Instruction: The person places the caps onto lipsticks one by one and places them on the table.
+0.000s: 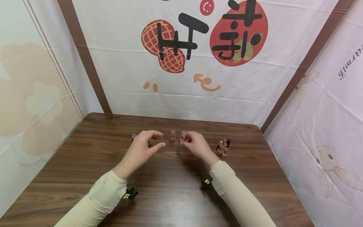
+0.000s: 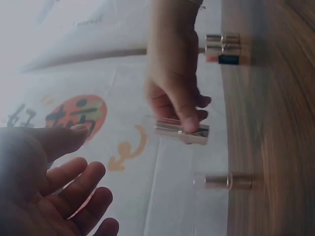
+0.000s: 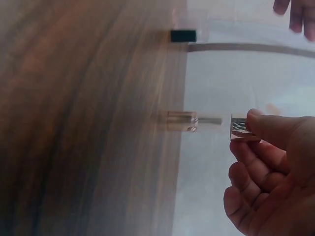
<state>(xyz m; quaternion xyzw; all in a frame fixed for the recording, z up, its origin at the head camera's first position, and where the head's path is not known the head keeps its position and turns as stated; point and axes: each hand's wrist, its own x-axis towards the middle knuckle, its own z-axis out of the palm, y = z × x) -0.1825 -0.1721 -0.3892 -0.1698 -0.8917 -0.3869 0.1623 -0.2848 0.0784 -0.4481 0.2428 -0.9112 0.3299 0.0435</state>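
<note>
My right hand (image 1: 197,145) pinches a lipstick (image 1: 183,136) with a see-through top between thumb and fingers; in the left wrist view this lipstick (image 2: 167,129) is raised and gold-toned at its base. Just left of it, a second lipstick (image 1: 173,135) with a clear top stands upright on the table. The right wrist view shows that standing lipstick (image 3: 182,121) close to the held one's base (image 3: 239,129). My left hand (image 1: 140,151) hovers over the table on the other side, thumb and fingers apart with nothing between them.
Several lipsticks (image 1: 224,147) stand grouped right of my right hand. Partly hidden behind my left hand are small items, one a reddish top (image 1: 134,136). A wooden table (image 1: 170,189) carries everything, with printed cloth (image 1: 181,97) hanging behind it and at both sides.
</note>
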